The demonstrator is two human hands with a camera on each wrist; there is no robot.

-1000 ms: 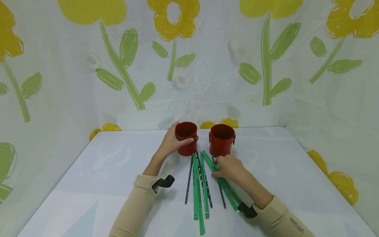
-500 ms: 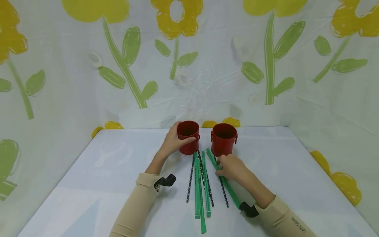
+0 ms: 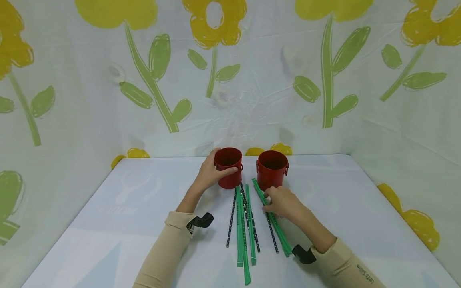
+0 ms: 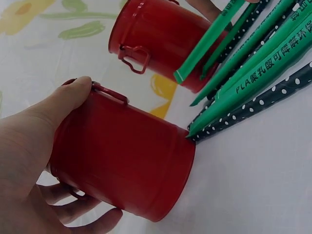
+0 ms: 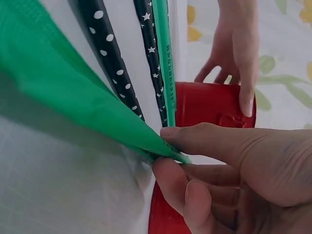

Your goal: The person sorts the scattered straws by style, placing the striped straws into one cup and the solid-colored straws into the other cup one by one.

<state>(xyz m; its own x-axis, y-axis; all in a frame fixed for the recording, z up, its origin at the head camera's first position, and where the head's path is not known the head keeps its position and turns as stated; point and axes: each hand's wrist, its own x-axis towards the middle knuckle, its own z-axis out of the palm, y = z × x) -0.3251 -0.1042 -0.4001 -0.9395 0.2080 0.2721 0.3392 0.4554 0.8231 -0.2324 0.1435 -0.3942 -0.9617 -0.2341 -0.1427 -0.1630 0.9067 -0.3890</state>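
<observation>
My left hand [image 3: 209, 175] grips the left red metal bucket [image 3: 229, 182] round its side, thumb across the front. In the left wrist view that bucket [image 4: 122, 151] stands with its small handle near the thumb. My right hand [image 3: 286, 203] pinches green-wrapped straws [image 3: 280, 235] between thumb and fingers, in front of the right red bucket [image 3: 271, 176]. In the right wrist view the green wrapper [image 5: 97, 112] runs up from the fingertips; how many straws are held is hard to tell. A black dotted straw [image 3: 272, 236] lies beneath them.
Between the hands, several green-wrapped straws [image 3: 239, 240] and black patterned straws [image 3: 230, 226] lie on the white table [image 3: 144, 200], their far ends close to the left bucket. A flower-printed cloth [image 3: 252, 116] hangs behind the table.
The green straws in my right hand have come closer together, and their far ends have shifted away from me, toward the right bucket. My left hand still grips its bucket.
</observation>
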